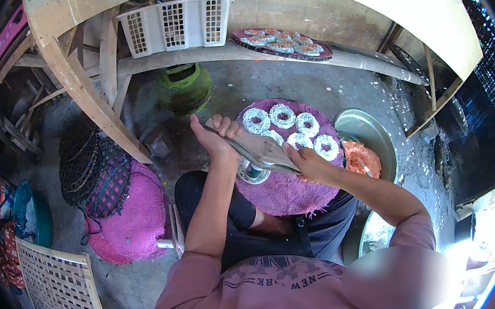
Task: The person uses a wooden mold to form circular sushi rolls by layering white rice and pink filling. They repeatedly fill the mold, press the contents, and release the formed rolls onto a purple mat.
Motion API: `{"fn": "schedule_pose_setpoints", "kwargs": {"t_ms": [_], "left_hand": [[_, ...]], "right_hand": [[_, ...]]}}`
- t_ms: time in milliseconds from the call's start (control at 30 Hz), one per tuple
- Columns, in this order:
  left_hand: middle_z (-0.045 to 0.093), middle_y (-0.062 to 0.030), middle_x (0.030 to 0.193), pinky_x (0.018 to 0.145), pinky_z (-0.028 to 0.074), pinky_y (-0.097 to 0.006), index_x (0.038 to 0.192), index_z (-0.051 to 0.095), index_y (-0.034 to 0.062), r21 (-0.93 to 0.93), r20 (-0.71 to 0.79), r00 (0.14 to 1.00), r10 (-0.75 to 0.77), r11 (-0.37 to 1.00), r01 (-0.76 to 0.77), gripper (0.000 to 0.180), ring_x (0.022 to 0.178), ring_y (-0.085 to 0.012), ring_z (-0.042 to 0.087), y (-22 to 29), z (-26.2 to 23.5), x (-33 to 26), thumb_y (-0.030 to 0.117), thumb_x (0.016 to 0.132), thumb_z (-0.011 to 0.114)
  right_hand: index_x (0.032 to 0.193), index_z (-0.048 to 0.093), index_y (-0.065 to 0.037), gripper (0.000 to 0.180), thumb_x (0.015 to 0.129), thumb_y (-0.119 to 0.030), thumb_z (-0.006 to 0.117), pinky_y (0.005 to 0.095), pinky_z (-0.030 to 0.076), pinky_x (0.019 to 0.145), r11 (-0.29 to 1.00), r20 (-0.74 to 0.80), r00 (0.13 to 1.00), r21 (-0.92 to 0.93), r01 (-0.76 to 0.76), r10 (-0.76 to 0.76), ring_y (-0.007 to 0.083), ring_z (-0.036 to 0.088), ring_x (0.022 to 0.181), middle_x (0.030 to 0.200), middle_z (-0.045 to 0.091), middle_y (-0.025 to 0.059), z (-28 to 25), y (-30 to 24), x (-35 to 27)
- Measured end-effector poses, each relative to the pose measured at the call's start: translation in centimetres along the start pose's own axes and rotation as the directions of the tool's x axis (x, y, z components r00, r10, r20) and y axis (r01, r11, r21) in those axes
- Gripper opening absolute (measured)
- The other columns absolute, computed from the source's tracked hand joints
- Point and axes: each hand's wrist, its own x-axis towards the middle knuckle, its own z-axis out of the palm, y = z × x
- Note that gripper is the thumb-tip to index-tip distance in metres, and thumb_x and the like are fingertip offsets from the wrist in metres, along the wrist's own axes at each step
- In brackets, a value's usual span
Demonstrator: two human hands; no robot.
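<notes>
Head view, only one. Work in hand: wooden board [263,149], flat, greyish-brown, held slantwise above the round pink cloth pad [280,196] in front of the person's legs. Its upper-left end is out past the pad's edge, its lower-right end over the pad.

Grips: left grip [221,139], a bare hand, is clamped on the board's upper-left end, fingers curled over its top edge. Right grip [309,164] pinches the lower-right end, thumb on top; finger placement underneath mostly hidden.

Round piece [254,180] with a pale rim and dark green middle sits partly under the board. Can't tell if the two touch.

Handling, my read: board is stiff, moderate to light, rough enough not to slip unless wet. Too long for a one-handed hold near one end, it'd tip. Take it at both ends, as now, thumbs up top, knuckles clear of the pad.

White rings [282,116] lie on the pad past the board, a couple partly covered by it in view. Textured, lumpy; likely soft, light, fragile, maybe sticky. Don't pinch the thin wall; support from below or lift with the cloth.

Orange mass [361,157] in the metal basin [389,142], right of the pad: looks soft, wet, slippery. Scoop, don't grasp.
</notes>
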Motion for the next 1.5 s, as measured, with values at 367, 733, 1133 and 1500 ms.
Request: {"fn": "schedule_pose_setpoints", "kwargs": {"t_ms": [367,733,1133,1500], "left_hand": [[0.03,0.0042,0.044,0.047,0.028,-0.028,0.057,0.035,0.0175,0.026,0.095,0.995,0.033,0.999,-0.036,0.06,0.039,-0.0124,0.026,1.4,1.4,3.1,0.068,0.088,0.035],[0.038,0.0057,0.046,0.048,0.036,-0.027,0.058,0.043,0.0167,-0.249,0.487,0.872,-0.047,0.949,0.191,0.054,0.04,-0.0106,0.038,3.3,-0.9,5.4,0.061,0.088,0.042],[0.035,0.006,0.044,0.045,0.035,-0.026,0.057,0.041,0.0192,-0.373,0.434,0.865,0.251,0.924,-0.081,0.055,0.038,-0.01,0.035,6.7,-0.8,5.7,0.064,0.088,0.04],[0.049,0.0011,0.055,0.055,0.045,-0.028,0.071,0.052,0.013,-0.013,0.839,0.537,0.084,0.991,-0.134,0.061,0.05,-0.0111,0.05,10.0,8.8,-1.6,0.067,0.093,0.035]], "right_hand": [[0.083,0.064,0.007,0.075,0.101,-0.056,0.029,0.044,0.051,0.063,0.949,-0.175,0.95,-0.232,0.214,-0.257,0.0388,0.064,0.063,0.059,0.058,0.0235,-0.2,-1.1,3.7],[0.129,0.053,-0.004,0.083,0.091,-0.074,0.03,0.0279,0.054,0.046,0.326,0.523,0.738,0.85,-0.414,-0.426,0.0203,0.065,0.054,0.083,0.066,0.0173,1.1,-0.1,5.4],[0.137,0.049,-0.005,0.049,0.092,-0.022,0.057,0.0366,0.053,0.074,0.745,0.041,0.767,-0.209,0.633,-0.64,0.0253,0.065,0.088,0.103,0.066,0.0152,5.7,2.3,7.3],[0.125,0.056,0.002,0.053,0.1,-0.044,0.049,0.0321,0.049,0.08,0.745,0.314,0.747,0.572,0.344,-0.586,0.0218,0.063,0.09,0.091,0.066,0.0093,-4.8,-2.9,-0.4]]}}
